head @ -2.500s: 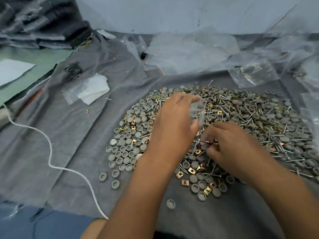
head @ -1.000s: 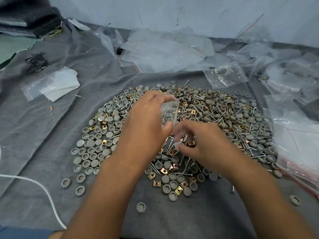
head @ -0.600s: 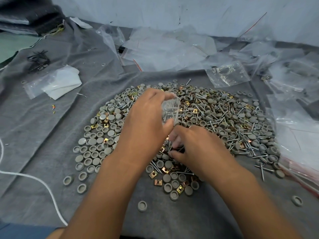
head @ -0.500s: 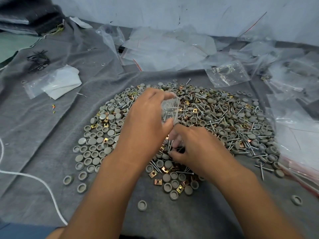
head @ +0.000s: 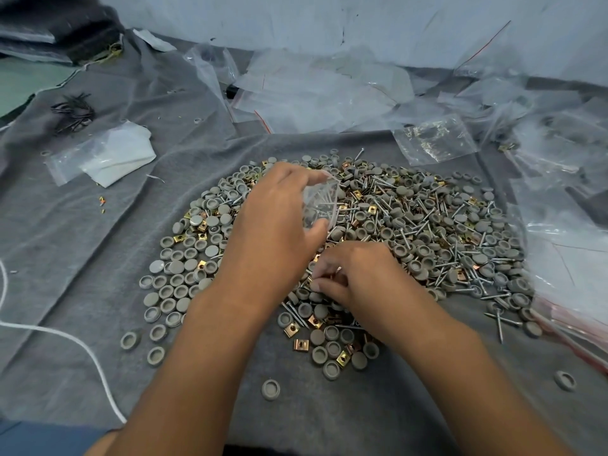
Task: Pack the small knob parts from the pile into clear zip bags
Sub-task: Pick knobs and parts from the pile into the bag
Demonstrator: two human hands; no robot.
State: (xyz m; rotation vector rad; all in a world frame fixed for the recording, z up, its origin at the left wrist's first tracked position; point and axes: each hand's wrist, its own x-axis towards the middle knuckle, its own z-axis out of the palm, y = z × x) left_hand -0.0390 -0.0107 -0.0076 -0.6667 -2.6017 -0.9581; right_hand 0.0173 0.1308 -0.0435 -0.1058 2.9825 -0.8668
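Grey felt cloth covers the work surface and carries a broad pile of grey round knob caps, silver screws and brass square clips at centre. Loose clear zip bags lie heaped behind the pile, with more at the right edge. Left hand pinches a small clear zip bag above the pile; screws show inside. Right hand rests on the pile's near side, fingertips curled and pinching small parts.

A left hand holds a small clear bag while the right hand picks through the hardware pile.
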